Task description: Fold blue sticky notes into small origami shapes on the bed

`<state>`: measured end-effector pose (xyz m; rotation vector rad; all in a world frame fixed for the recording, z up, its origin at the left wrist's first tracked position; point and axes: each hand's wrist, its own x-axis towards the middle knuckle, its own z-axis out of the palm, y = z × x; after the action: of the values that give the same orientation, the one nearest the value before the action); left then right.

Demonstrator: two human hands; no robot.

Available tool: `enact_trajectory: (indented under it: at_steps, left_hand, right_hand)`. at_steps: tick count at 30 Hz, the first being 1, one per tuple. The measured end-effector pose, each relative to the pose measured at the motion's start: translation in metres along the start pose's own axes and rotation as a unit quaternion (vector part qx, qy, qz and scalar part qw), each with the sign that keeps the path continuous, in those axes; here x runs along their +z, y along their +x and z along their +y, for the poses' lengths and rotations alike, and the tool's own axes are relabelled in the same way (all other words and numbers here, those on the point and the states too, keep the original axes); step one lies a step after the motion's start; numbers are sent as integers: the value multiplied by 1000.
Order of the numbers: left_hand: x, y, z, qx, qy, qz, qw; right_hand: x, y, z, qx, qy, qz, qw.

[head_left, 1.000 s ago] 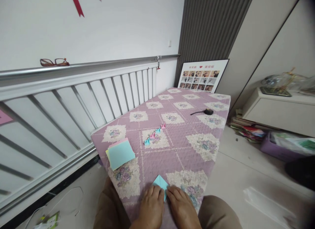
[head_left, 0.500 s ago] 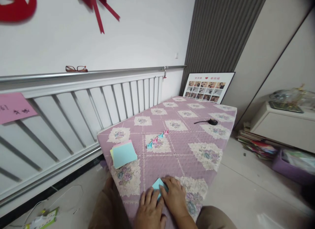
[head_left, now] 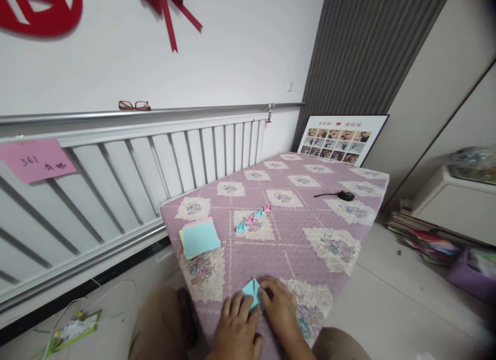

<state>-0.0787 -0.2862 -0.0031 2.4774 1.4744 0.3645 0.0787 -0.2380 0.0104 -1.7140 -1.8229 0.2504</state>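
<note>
A small folded blue paper [head_left: 251,288] lies on the flowered tablecloth [head_left: 287,254] near the front edge. My left hand [head_left: 237,324] rests flat over its lower left part, fingers a little apart. At its right side, my right hand [head_left: 279,306] has thumb and index finger closed on the paper's edge. Beyond the hands stand several small folded pink and blue paper pieces [head_left: 250,220] in a slanting row. A stack of square paper sheets [head_left: 200,238], blue on top with pink and yellow beneath, lies to the left.
A black object with a thin tail [head_left: 345,195] lies on the table's right side. A white radiator [head_left: 174,158] runs along the left, with glasses [head_left: 134,106] on the rail above. A photo board [head_left: 343,138] leans behind the table.
The view has shifted slightly left. My right fingers have changed from lying on the blue paper to gripping its right edge, and more of its folded top shows.
</note>
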Motion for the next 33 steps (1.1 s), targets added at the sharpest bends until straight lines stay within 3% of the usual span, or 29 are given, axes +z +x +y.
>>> enact_trajectory:
  at_steps: [13, 19, 24, 29, 33]
  left_hand:
    - [3, 2, -6, 7, 8, -34, 999]
    - [2, 3, -4, -1, -9, -42, 999]
    - [-4, 5, -5, -7, -54, -52, 997]
    - [-17, 20, -10, -19, -101, -14, 995]
    - [-19, 37, -10, -64, -79, 18, 995]
  right_hand:
    - [1, 9, 10, 2, 31, -97, 995]
    - [-7, 17, 15, -38, 19, -156, 987]
    - [-11, 15, 16, -67, 6, -169, 983]
    - [-11, 7, 18, -84, 0, -161, 983]
    - [-8, 3, 22, -96, -1, -155, 983]
